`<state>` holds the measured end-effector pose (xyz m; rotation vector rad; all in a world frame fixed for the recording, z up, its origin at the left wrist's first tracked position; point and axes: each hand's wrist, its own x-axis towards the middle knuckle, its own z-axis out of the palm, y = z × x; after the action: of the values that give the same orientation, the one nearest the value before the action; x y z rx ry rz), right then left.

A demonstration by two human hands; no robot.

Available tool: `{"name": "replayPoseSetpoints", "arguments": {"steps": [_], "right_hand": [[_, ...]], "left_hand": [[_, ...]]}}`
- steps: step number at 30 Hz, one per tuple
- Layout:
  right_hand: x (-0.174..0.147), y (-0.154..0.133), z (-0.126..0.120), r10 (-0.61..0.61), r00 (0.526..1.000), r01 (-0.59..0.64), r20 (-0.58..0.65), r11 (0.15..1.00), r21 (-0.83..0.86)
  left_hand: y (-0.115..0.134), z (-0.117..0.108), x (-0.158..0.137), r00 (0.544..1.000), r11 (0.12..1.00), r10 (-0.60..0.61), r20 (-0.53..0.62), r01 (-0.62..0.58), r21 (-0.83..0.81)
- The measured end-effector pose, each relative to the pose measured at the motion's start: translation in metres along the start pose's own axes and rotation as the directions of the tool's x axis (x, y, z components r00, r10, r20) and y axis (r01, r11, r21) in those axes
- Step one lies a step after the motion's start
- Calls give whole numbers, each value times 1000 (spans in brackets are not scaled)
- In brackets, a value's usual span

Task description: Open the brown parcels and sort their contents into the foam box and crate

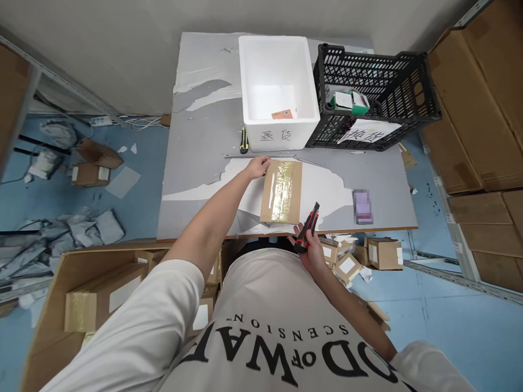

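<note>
A flat cardboard box (267, 200) lies at the front middle of the table, with shiny clear tape running down its top. My left hand (259, 166) is closed at the far left corner of this box, its fingertips partly hidden. In my right hand (314, 251), just past the table's front edge, is a red and black utility knife (307, 228). Its tip points up and away from me, near the box's right front corner. A yellow and black utility knife (244, 141) lies behind my left hand, beside the white foam box (279, 134).
An orange card lies inside the foam box. To its right stands a black plastic crate (378, 111) holding small boxes. A purple blurred item (362, 207) lies at the table's (192, 163) right. A large open carton (44, 332) with boxes stands front left; parcels lie on the floor.
</note>
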<state>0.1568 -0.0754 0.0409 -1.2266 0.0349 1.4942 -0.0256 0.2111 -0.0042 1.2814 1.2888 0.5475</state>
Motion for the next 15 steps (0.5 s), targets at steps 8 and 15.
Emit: {"name": "replayPoseSetpoints", "arguments": {"steps": [8,15], "right_hand": [[8,-2,2,-44,999,45,14,997,-62],[24,-34,-6,-142,985,157,94,973,-171]], "left_hand": [[5,4,-11,995,999,7,-101,-12,-49],[4,-17,-41,970,994,31,-240,-55,-95]]}}
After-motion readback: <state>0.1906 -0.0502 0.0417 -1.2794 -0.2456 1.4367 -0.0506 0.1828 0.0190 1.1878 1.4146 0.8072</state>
